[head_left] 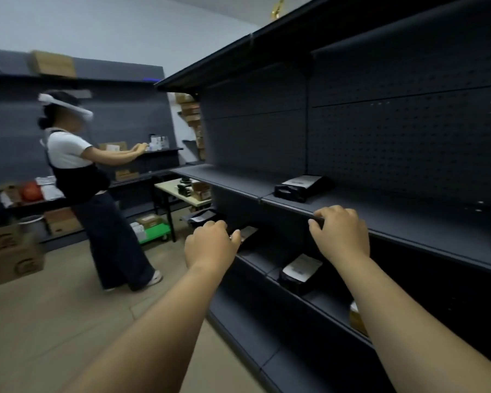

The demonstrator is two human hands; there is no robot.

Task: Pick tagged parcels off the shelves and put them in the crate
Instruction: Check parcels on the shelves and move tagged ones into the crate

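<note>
Black parcels with white tags lie on the dark shelving (408,219). One parcel (301,187) sits on the waist-high shelf, just beyond my right hand (340,236). That hand's bent fingertips rest on the shelf's front edge. On the shelf below lies another parcel (299,272), with a third parcel (247,232) further left. My left hand (210,246) is curled with its thumb at this third parcel's edge; whether it holds the parcel is unclear. A fourth parcel (201,217) lies at the far end. No crate is in view.
Another person (77,177) with a headset works at the far shelves on the left. Cardboard boxes (12,256) stand on the floor at the left. A small table (182,191) and a green cart (153,231) stand at the aisle's end. A yellowish item (357,319) lies low right.
</note>
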